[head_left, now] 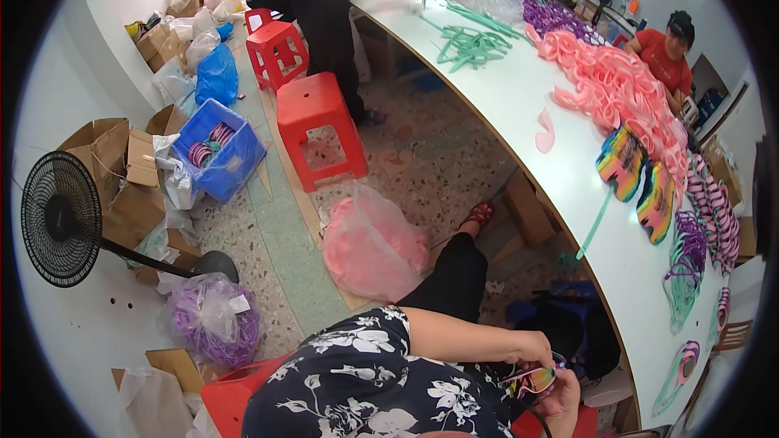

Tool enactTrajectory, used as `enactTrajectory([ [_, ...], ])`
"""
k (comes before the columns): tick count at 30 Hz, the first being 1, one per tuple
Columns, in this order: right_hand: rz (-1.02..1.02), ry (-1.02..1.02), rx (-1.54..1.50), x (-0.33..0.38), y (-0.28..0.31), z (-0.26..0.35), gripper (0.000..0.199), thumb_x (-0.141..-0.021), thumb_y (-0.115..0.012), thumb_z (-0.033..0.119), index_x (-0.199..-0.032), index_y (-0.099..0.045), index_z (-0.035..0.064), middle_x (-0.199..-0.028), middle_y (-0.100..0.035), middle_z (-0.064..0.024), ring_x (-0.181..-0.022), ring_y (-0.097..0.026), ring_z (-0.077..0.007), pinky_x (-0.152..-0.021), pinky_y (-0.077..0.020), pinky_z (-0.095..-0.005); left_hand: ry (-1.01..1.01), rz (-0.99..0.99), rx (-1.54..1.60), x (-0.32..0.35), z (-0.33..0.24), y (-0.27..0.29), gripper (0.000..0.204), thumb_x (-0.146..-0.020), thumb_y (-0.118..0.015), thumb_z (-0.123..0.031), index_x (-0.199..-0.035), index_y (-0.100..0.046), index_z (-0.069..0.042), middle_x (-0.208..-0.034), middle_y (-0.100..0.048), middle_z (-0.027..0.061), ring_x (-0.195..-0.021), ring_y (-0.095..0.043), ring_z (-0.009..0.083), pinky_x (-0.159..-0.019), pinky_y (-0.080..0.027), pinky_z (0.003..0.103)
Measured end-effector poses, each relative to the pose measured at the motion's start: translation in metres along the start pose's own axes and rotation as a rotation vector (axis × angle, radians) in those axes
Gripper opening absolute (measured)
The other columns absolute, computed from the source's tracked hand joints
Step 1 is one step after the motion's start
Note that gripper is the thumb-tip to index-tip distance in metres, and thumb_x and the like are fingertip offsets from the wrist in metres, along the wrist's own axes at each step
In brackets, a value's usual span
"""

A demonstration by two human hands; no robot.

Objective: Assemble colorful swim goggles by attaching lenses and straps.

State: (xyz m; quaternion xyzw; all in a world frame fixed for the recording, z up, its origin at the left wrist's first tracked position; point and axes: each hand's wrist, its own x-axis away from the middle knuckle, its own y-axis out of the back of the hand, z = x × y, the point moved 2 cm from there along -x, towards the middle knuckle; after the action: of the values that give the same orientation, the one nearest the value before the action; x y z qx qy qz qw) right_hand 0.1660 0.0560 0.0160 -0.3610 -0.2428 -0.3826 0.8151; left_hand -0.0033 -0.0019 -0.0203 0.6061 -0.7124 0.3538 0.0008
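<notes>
Pink-framed goggles with mirrored orange-yellow lens (536, 380) held over lap, beside curved white surface (625, 316). Strap end pinched between bent fingers of left hand (531, 347); lens side gripped by curled fingers of right hand (561, 396), little gap left. Flat pink pieces (600, 81) heaped farther along surface.

Bright glow at top left; white table (633, 300) bright, shade beneath; fisheye-bent edges, black corners.

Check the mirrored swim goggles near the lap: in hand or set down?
In hand: left fingers and right fingers both hold the swim goggles, away from the white table.
</notes>
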Motion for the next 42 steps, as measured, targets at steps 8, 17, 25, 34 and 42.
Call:
enactTrajectory([
  [8, -0.287, 0.610, 0.584, -0.012, -0.050, -0.018, 0.023, -0.088, -0.073, 0.008, -0.100, -0.054, 0.0040, -0.082, -0.059, 0.0004, -0.065, -0.052, -0.0023, -0.054, -0.0386, -0.0148, -0.426, -0.226, -0.387, 0.022, 0.003, 0.045, 0.029, -0.086, -0.072, -0.030, -0.092, -0.066, -0.003, -0.078, -0.067, 0.0071, -0.069, -0.061, 0.0142, -0.060, -0.049, 0.032],
  [17, -0.256, 0.533, 0.562, -0.026, -0.047, -0.011, 0.025, -0.086, -0.073, 0.001, -0.102, -0.054, 0.0017, -0.089, -0.062, -0.0030, -0.076, -0.058, -0.0073, -0.072, -0.0482, -0.0203, -0.197, -0.416, -0.710, 0.159, -0.078, 0.262, 0.026, -0.088, -0.068, -0.028, -0.086, -0.071, -0.002, -0.073, -0.071, 0.0089, -0.067, -0.069, 0.0162, -0.064, -0.057, 0.032],
  [25, -0.320, 0.521, 0.714, -0.024, -0.068, -0.008, 0.037, -0.085, -0.082, 0.023, -0.107, -0.061, 0.0017, -0.088, -0.062, -0.0056, -0.078, -0.057, -0.0123, -0.070, -0.0492, -0.0267, -0.371, -1.631, -0.880, 0.306, -0.188, 0.422, 0.064, -0.082, -0.066, -0.023, -0.142, -0.048, -0.009, -0.126, -0.063, 0.0221, -0.119, -0.059, 0.0384, -0.101, -0.047, 0.042],
  [34, -0.408, 0.615, 0.991, -0.052, -0.069, -0.007, 0.035, -0.081, -0.084, 0.021, -0.100, -0.063, 0.0005, -0.086, -0.063, -0.0052, -0.076, -0.056, -0.0132, -0.070, -0.0497, -0.0284, -0.172, -1.676, -0.671, 0.325, -0.226, 0.453, 0.081, -0.087, -0.060, -0.015, -0.157, -0.020, -0.014, -0.125, -0.063, 0.0237, -0.116, -0.062, 0.0373, -0.098, -0.049, 0.046],
  [42, -0.423, 0.580, 1.228, -0.075, -0.071, 0.001, 0.036, -0.080, -0.085, 0.021, -0.100, -0.063, -0.0006, -0.090, -0.066, -0.0071, -0.081, -0.058, -0.0142, -0.074, -0.0511, -0.0299, -0.167, -1.667, -0.603, 0.314, -0.215, 0.492, 0.085, -0.085, -0.065, -0.020, -0.156, -0.022, -0.013, -0.118, -0.066, 0.0246, -0.112, -0.062, 0.0394, -0.096, -0.049, 0.046],
])
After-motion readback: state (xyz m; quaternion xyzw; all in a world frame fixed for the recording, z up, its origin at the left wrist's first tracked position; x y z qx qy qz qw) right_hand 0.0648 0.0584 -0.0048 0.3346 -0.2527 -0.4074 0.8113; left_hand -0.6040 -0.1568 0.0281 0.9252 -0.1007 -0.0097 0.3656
